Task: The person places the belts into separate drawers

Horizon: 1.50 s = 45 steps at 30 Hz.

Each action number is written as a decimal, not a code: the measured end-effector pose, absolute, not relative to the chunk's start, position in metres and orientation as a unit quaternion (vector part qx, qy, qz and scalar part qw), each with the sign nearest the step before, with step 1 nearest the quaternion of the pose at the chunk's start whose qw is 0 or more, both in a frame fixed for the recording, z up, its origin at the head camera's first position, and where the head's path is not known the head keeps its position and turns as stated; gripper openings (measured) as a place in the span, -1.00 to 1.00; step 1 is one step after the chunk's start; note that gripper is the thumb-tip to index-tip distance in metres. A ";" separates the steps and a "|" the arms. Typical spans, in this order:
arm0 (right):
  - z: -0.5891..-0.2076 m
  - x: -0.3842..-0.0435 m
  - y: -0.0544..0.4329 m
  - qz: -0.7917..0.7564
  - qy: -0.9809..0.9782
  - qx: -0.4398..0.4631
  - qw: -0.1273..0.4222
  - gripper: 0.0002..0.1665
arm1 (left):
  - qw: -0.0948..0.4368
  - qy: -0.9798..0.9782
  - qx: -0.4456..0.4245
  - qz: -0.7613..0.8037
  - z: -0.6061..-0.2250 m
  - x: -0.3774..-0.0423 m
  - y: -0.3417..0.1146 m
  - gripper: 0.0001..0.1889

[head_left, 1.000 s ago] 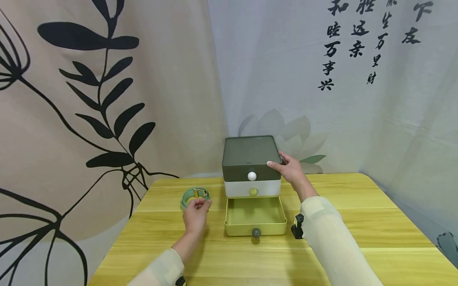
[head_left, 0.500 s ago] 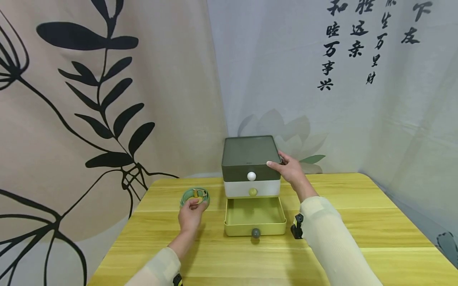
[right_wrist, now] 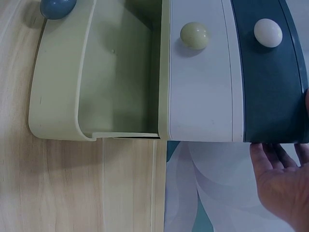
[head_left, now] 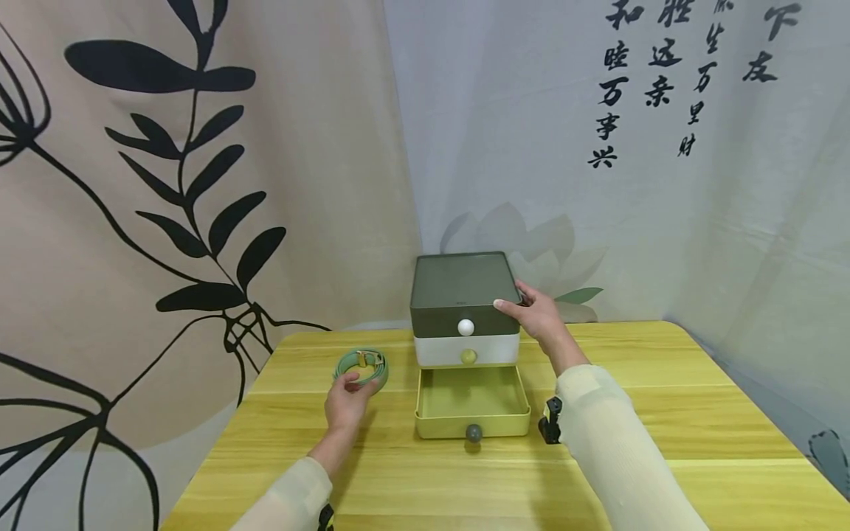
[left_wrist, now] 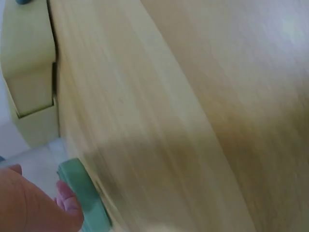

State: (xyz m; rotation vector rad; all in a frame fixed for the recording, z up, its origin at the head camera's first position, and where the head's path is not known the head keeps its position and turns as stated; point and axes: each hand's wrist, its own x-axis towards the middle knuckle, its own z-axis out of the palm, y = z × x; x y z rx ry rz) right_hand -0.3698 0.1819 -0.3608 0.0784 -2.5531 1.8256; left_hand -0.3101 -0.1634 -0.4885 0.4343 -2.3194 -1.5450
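A coiled green belt (head_left: 381, 374) with a gold buckle lies on the table, left of a small drawer box. My left hand (head_left: 345, 405) is at the coil's near side, thumb and fingers spread apart along its rim. In the left wrist view, bent fingers (left_wrist: 69, 199) overlap the belt (left_wrist: 87, 198). My right hand (head_left: 543, 318) rests on the box's right side. Its thumb lies on the dark green top (head_left: 465, 280), while the fingers (right_wrist: 263, 157) press fairly straight against the side. The box's bottom yellow-green drawer (head_left: 438, 426) is pulled out, with nothing in it.
Above the pulled-out drawer, the white drawer (head_left: 432, 350) and the dark top drawer (head_left: 434, 322) are closed. Round knobs stick out in front, the grey knob (head_left: 474, 433) lowest. The wooden table (head_left: 598, 413) ends at a printed curtain (head_left: 345, 184) behind the box.
My left hand has shifted a little left along the belt's near side, and its fingers and thumb have spread apart. The belt stays in place. My right hand has not moved.
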 end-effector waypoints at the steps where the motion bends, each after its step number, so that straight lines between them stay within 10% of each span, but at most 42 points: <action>1: -0.361 -0.370 0.182 0.581 -0.813 0.024 0.000 0.00 | 0.158 -0.815 0.151 -0.537 -0.490 -0.311 -0.166 -0.47; 45: -0.364 -0.374 0.182 0.586 -0.810 0.023 0.001 -0.01 | 0.094 -0.855 0.139 -0.491 -0.508 -0.337 -0.196 -0.33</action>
